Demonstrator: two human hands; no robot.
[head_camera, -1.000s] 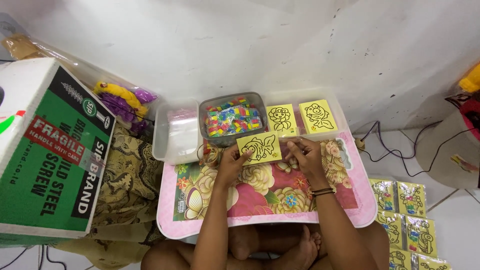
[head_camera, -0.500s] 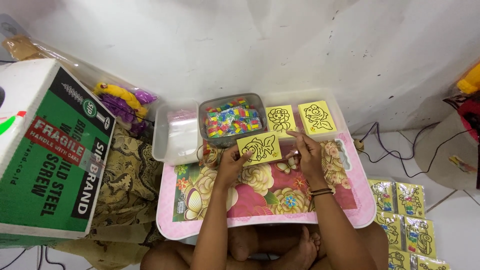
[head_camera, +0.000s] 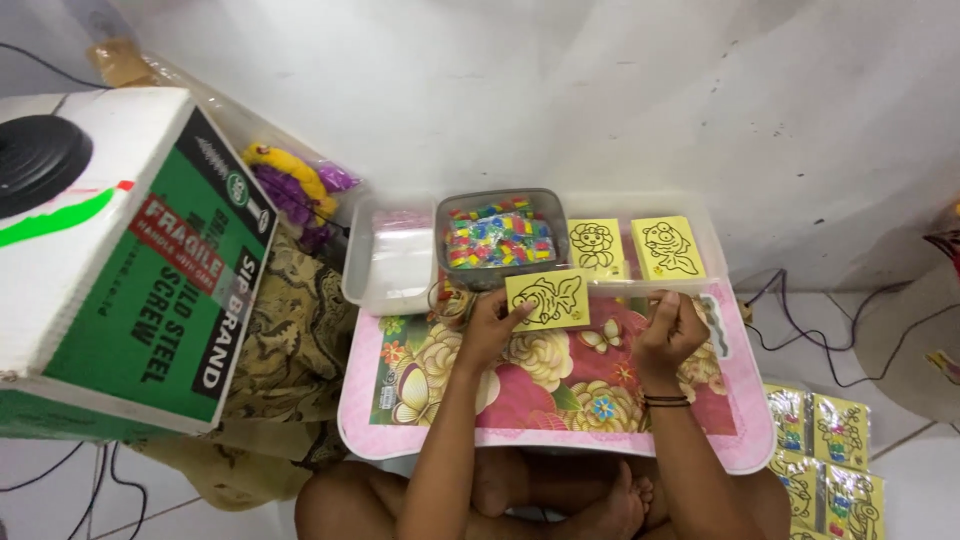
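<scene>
My left hand holds up a yellow card with a black fish outline, pinched at its left edge, above the floral top of a small pink table. My right hand is to the right of the card, apart from it. Its fingers are curled on what looks like a clear plastic sleeve. Just beyond the hands a clear tray holds a grey tub of small colourful packets. Two more yellow outline cards lie in the tray too.
A large green and white cardboard box stands at the left. A bag of purple and yellow items lies behind it. Packed yellow card sets lie on the floor at the right, with cables near the wall.
My right hand has left the card's right edge and moved to the right. The left hand still holds the card in about the same place.
</scene>
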